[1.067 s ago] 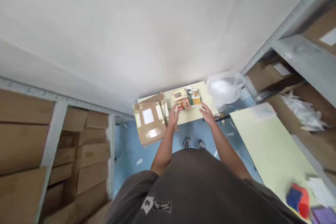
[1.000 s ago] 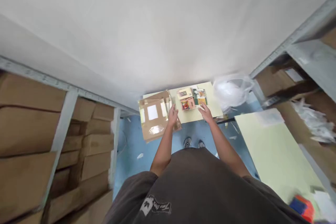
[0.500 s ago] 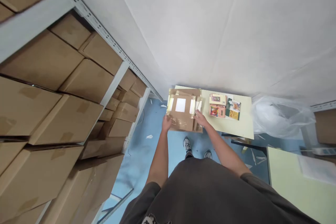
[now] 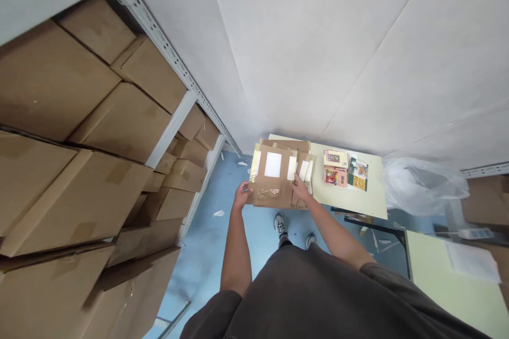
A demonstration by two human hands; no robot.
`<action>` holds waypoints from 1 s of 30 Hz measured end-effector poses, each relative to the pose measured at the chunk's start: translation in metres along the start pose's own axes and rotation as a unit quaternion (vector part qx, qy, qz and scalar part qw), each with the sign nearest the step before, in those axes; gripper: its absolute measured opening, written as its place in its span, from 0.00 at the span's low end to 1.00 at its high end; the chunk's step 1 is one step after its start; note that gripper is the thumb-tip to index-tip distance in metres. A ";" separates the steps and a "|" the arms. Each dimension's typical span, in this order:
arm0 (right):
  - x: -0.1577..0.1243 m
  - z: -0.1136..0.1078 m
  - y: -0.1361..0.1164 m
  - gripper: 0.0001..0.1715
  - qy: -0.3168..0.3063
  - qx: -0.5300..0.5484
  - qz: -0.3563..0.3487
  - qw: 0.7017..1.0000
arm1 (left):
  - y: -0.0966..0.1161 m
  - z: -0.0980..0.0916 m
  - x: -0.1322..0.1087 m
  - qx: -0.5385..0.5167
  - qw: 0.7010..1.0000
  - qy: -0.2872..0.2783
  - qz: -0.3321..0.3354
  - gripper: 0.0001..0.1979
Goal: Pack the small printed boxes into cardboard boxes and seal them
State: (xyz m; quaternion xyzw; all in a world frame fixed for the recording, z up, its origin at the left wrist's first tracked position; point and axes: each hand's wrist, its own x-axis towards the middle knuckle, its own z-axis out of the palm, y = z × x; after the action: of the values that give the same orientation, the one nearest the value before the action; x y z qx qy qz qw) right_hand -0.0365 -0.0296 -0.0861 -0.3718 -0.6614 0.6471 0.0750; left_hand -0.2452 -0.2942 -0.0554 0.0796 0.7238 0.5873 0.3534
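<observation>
Left of the taped cardboard (image 4: 274, 172), cartons (image 4: 91, 116) fill steel shelving (image 4: 172, 127).

Cardboard packet (image 4: 274, 183): kraft brown, banded with glossy clear tape, a white square set at centre. Booklets (image 4: 345, 169): printed in pink, dark green and yellow. Tabletop (image 4: 369, 196): pale cream-yellow. Floor (image 4: 214, 254): light blue, flecked with white scraps. Shelf cartons (image 4: 91, 116): plain brown, patched with darker tape. Plastic bag (image 4: 425, 185): translucent white.
</observation>
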 end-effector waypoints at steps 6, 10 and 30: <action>-0.010 -0.029 -0.029 0.47 0.045 0.157 0.089 0.983 | 0.045 0.009 -0.009 -0.086 0.990 -0.109 0.027 0.28; -0.028 -0.068 -0.055 0.39 0.044 0.200 0.042 0.978 | 0.073 0.034 -0.005 -0.093 0.989 -0.115 0.027 0.35; -0.389 -0.429 0.034 0.32 0.383 0.286 -0.091 0.874 | 0.138 0.518 -0.122 0.154 0.852 -0.496 0.074 0.46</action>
State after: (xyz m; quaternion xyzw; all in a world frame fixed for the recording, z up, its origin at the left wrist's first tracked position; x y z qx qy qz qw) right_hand 0.5033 0.0807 0.0969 -0.4913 -0.3981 0.6051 0.4837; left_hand 0.1171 0.0935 0.0889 0.4668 0.5255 0.3755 0.6041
